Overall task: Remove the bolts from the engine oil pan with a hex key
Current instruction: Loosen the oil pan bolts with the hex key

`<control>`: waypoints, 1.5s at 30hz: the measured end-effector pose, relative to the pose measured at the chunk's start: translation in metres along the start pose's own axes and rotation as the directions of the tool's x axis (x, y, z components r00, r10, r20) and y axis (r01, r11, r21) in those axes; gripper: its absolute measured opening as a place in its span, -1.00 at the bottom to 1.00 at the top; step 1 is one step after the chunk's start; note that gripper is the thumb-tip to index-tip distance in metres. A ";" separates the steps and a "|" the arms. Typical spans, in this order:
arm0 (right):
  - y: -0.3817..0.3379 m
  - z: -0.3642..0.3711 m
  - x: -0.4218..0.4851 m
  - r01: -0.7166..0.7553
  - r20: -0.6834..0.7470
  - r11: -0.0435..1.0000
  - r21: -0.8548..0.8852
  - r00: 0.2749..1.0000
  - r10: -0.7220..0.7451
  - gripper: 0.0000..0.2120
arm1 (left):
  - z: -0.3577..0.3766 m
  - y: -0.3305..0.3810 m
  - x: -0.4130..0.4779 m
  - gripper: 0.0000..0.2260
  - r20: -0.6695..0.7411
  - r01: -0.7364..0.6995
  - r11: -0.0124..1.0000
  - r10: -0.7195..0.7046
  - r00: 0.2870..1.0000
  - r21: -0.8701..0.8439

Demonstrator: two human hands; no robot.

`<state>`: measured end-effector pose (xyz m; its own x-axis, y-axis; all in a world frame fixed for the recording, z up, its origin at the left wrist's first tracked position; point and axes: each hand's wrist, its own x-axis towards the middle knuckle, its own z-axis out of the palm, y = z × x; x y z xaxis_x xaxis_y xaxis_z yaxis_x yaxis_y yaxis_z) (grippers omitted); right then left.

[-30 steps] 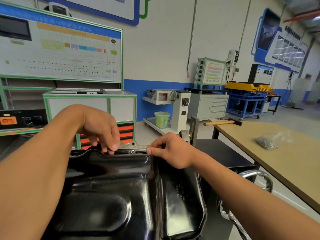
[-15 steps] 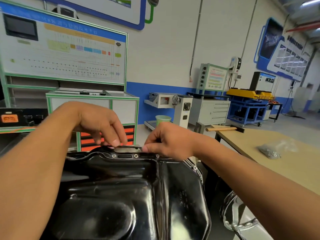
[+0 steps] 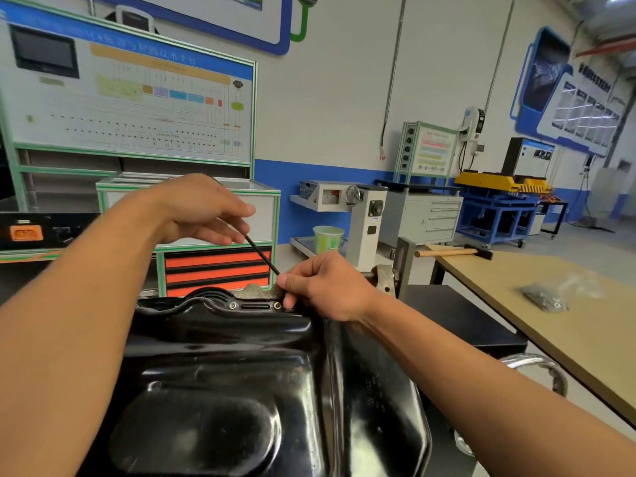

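The glossy black oil pan [image 3: 223,373] fills the lower middle of the view, its flanged far edge toward the wall. Beyond that edge, at the left, stands a cabinet with orange drawers [image 3: 216,270]. The left hand [image 3: 203,211] is raised above the flange, thumb and nearly straight fingers pinching the upper end of a thin black hex key [image 3: 263,256]. The key slants down to the right. Two bolts [image 3: 233,305] sit in the flange side by side, a slot between them. Just right of the second bolt, the right hand [image 3: 323,287] rests at the flange, its thumb and forefinger pinching the key's lower end; the fingers hide its tip. Farther right are a green bucket [image 3: 328,237], then a desk [image 3: 568,346] bearing a hammer [image 3: 451,253] and a plastic bag [image 3: 547,297] of small hardware.
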<state>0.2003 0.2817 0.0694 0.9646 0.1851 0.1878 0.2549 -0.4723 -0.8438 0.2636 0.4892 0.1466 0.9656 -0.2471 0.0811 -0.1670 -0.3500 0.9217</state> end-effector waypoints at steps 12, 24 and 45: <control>-0.006 0.002 0.002 -0.043 0.043 0.996 -0.080 0.998 0.046 -0.79 | 0.028 -0.006 0.012 -0.83 -0.058 0.079 0.988 -0.088 0.994 -0.136; -0.001 0.001 0.003 0.022 0.045 0.989 -0.148 0.999 -0.016 -0.74 | 0.048 -0.001 0.015 -0.71 0.009 -0.056 0.955 0.061 0.998 -0.292; 0.002 -0.004 0.003 -0.022 0.100 0.998 -0.057 0.995 0.027 -0.74 | 0.057 -0.005 0.020 -0.72 0.147 -0.193 0.937 0.243 0.959 -0.290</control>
<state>0.2037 0.2782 0.0706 0.9597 0.2572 0.1137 0.2374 -0.5244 -0.8177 0.2727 0.4345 0.1225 0.8560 -0.4546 0.2463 -0.2854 -0.0183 0.9582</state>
